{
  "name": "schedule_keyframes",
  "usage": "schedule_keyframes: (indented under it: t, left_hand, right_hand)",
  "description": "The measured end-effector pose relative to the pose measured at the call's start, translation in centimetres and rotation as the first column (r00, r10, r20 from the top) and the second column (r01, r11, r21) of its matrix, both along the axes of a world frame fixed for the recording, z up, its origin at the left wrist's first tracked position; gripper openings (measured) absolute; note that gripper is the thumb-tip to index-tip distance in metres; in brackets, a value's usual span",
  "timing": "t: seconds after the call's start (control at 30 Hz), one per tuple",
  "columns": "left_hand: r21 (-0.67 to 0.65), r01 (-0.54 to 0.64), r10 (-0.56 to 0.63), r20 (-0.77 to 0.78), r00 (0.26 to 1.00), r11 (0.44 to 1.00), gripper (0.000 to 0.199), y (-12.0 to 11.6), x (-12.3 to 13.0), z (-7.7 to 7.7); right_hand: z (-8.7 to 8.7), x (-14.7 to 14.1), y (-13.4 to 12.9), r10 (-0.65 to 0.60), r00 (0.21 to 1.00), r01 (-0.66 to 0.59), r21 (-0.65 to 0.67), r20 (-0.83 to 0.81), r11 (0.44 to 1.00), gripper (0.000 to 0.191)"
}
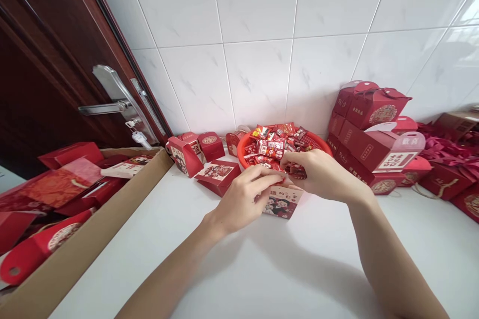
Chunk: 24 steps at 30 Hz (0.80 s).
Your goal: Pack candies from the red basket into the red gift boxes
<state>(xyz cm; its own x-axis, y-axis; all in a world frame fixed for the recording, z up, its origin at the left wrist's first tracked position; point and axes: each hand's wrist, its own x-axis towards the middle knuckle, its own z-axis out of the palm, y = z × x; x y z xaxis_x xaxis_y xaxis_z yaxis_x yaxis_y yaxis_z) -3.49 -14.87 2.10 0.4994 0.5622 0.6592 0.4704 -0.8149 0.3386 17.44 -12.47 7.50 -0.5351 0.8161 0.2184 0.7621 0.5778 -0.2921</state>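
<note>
A small gift box (282,207) with a cartoon couple on its pale front stands on the white table, partly covered by my hands. My left hand (241,199) curls its fingers over the box's left side and top edge. From the right, my right hand (327,175) bends down at the box's top, fingers pinched together; whatever lies between its fingertips is hidden. Right behind the box, a red plastic basket (322,145) holds many wrapped candies (270,147) in red packaging.
Several small red boxes (219,175) lie left of the basket. Stacked red boxes (377,152) rise at right, with dark pink ribbons (454,142) beyond. A cardboard carton (108,217) of red boxes fills the left, below a door handle (105,108). A tiled wall (258,75) stands behind.
</note>
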Motion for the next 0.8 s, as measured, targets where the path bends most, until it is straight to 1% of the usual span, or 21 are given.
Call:
schedule_keyframes:
  t: [0.1,0.17,0.23,0.33,0.47,0.53,0.57,0.67,0.73,0.8]
  left_hand:
    - [0.130,-0.027,0.034,-0.049,0.998,0.991,0.032,0.5,0.0,-0.4]
    - [0.163,-0.078,0.089,-0.066,0.994,0.984,0.031,0.8,0.0,-0.6]
    - [0.162,-0.121,0.132,-0.058,0.990,0.979,0.035,0.8,0.1,-0.6]
    - [0.102,-0.128,0.131,-0.031,0.991,0.987,0.037,0.7,0.1,-0.6]
    - [0.005,-0.100,0.101,-0.006,0.995,0.995,0.025,0.7,0.1,-0.5]
    - [-0.016,-0.119,0.119,0.007,0.993,0.993,0.021,0.8,0.0,-0.6]
    - [-0.024,-0.137,0.138,0.014,0.990,0.990,0.020,1.0,0.0,-0.7]
    - [-0.066,-0.215,0.218,0.040,0.975,0.974,0.022,1.5,-0.2,-1.1]
    - [-0.115,-0.269,0.278,0.067,0.958,0.956,0.022,1.9,-0.3,-1.3]
    - [-0.172,-0.308,0.327,0.093,0.941,0.936,0.019,2.2,-0.4,-1.5]
  right_hand:
    - [0.0,0.1,0.1,0.015,1.000,-0.015,-0.001,0.000,1.000,0.012]
    - [0.0,0.1,0.1,0.019,1.000,-0.019,-0.004,-0.007,1.000,0.014]
    - [0.0,0.1,0.2,0.023,0.999,-0.023,-0.013,-0.023,1.000,0.012]
    - [-0.1,0.1,0.3,0.028,0.999,-0.028,-0.010,-0.038,1.000,0.009]
    - [-0.3,0.1,0.6,0.028,0.998,-0.029,-0.001,-0.053,1.000,0.006]
    - [-0.4,0.2,0.7,0.038,0.995,-0.039,-0.010,-0.091,0.999,0.004]
    - [-0.5,0.3,0.8,0.044,0.992,-0.046,-0.015,-0.121,0.999,0.004]
    - [-0.4,0.4,0.9,0.059,0.963,-0.063,-0.007,-0.263,0.998,0.019]
    - [-0.4,0.3,0.9,0.051,0.922,-0.058,-0.006,-0.384,0.998,0.028]
    - [-0.5,-0.1,1.1,0.036,0.863,-0.056,-0.024,-0.504,0.998,0.035]
